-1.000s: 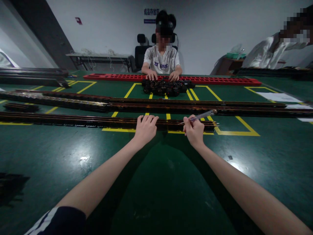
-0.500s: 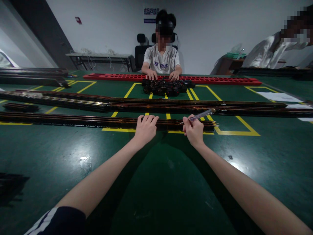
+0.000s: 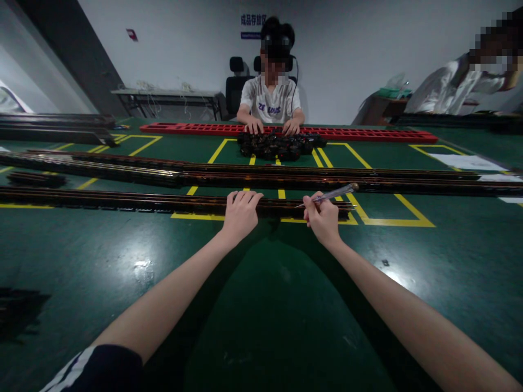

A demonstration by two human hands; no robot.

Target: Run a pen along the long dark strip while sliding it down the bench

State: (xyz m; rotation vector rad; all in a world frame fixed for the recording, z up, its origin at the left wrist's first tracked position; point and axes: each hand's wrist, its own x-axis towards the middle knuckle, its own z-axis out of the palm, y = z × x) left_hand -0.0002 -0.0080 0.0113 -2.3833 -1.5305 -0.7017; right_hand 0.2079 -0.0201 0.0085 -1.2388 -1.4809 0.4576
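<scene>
My left hand is closed over the near long dark strip, its fingers curled across the top and far side. To its right, my right hand grips a slim screwdriver with a clear handle. The handle points up to the right, and the thin metal tip points left over the strip. Whether the tip touches the strip I cannot tell. Just past my right hand, the strip's right end lies on the green table.
Behind my strip run more long dark strips. Across the table a co-worker's hands rest by a pile of black parts and a red slotted rail. White papers lie to the right, dark pieces at lower left.
The near strip has slid slightly left, its right end now closer to my right hand. My left hand has shifted a little left too. The screwdriver has moved slightly left.
</scene>
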